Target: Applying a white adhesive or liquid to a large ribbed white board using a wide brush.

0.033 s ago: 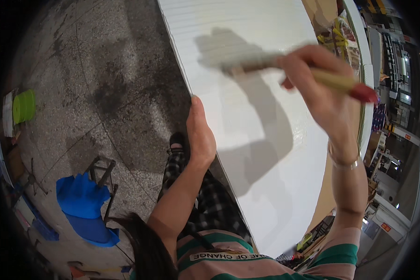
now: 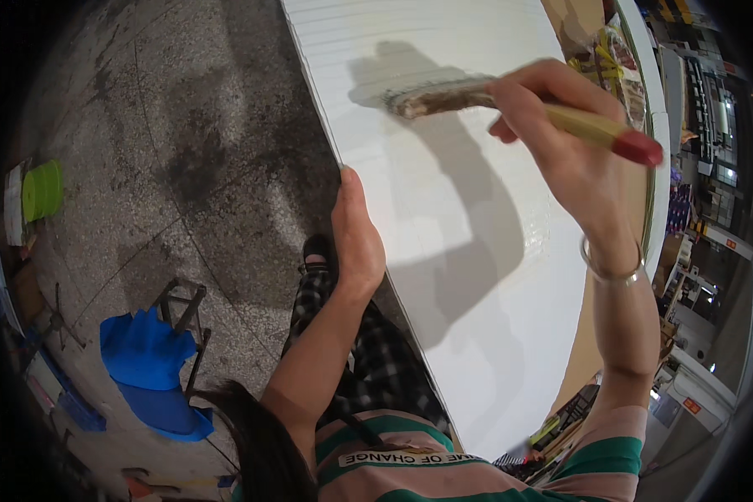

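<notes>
In my right hand is a flat paintbrush with a pale wooden handle and red butt end. The fingers close round the handle. Its brownish, wet-looking bristles point left over a long white board; whether they touch it I cannot tell. The board's surface shows faint streaks and a glossy wet patch. My left hand grips the board's left edge, with one digit stretched along it and the other fingers hidden. The shadow of my right hand and the brush falls across the board.
Beneath the board lies a tan surface. A clear plastic bag with yellow strips sits beyond its right edge. On the speckled floor at left stand a stool with a blue cover and a green spool.
The brush and my right hand have shifted slightly up and left over the board. My left hand has edged up a little, still at the board's edge.
</notes>
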### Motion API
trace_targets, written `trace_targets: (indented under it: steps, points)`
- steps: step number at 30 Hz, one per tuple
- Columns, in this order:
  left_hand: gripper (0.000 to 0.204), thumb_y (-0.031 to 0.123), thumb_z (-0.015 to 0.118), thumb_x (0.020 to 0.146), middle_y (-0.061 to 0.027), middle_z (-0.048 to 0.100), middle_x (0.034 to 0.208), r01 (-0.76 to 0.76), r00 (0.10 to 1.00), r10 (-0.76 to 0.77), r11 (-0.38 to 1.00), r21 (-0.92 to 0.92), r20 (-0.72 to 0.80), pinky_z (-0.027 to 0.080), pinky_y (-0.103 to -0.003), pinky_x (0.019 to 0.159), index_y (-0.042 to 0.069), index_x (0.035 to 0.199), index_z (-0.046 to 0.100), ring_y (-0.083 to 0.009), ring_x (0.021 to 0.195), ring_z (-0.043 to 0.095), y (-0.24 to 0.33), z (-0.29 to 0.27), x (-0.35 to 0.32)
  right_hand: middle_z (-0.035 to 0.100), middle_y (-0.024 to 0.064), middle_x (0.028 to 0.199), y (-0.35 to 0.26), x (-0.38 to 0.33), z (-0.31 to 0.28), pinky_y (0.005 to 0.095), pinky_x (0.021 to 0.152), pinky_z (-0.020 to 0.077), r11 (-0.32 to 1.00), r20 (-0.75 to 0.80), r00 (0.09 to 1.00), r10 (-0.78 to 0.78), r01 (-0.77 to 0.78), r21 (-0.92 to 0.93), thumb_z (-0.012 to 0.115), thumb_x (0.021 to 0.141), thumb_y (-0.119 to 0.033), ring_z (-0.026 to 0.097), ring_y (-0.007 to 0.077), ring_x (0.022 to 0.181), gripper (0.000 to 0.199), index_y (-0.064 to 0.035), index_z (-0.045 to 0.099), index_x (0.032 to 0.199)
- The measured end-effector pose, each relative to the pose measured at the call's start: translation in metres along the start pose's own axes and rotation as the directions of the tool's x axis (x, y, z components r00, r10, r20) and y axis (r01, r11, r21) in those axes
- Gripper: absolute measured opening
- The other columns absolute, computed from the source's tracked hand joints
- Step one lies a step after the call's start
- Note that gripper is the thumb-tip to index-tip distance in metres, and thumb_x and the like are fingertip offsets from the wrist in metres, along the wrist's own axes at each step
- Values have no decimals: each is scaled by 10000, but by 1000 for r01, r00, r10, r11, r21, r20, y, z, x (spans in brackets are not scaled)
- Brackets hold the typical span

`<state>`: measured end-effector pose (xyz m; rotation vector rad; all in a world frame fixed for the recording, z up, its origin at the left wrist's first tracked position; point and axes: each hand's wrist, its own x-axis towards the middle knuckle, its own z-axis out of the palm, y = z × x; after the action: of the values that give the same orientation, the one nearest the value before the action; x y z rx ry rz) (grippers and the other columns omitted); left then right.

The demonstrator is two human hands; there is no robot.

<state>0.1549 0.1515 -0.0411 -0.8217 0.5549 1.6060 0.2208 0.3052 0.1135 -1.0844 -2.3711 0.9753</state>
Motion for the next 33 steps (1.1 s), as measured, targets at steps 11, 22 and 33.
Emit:
trace_targets:
  steps: [11, 22, 33]
  points:
    - [680, 503, 319, 1001, -118, 445, 1383, -465, 879, 428, 675, 573, 209, 294, -308, 1065, -60, 1376, 375, -206, 1248, 428, -30, -8, 8, 586, 70, 590, 1, -28, -2, 275, 511, 464, 997, 99, 993, -68, 70, -20, 690, 752, -101, 573, 151, 519, 161, -24, 586, 654]
    - [732, 497, 285, 1005, -207, 317, 1471, -496, 868, 392, 693, 523, 304, 198, -319, 1131, -116, 1406, 267, -250, 1379, 280, -28, -8, 8, 580, 86, 601, 4, -33, -3, 277, 505, 449, 964, 153, 960, -236, 251, -86, 682, 788, -97, 575, 160, 534, 154, -13, 600, 687]
    - [693, 528, 356, 984, -109, 434, 1397, -482, 876, 432, 755, 444, 217, 291, -301, 1063, -31, 1395, 364, -200, 1257, 415, -26, -14, 13, 550, 62, 617, 7, -59, 2, 271, 523, 442, 928, 358, 903, -236, 319, -193, 646, 759, -33, 551, 152, 572, 110, -26, 559, 692]
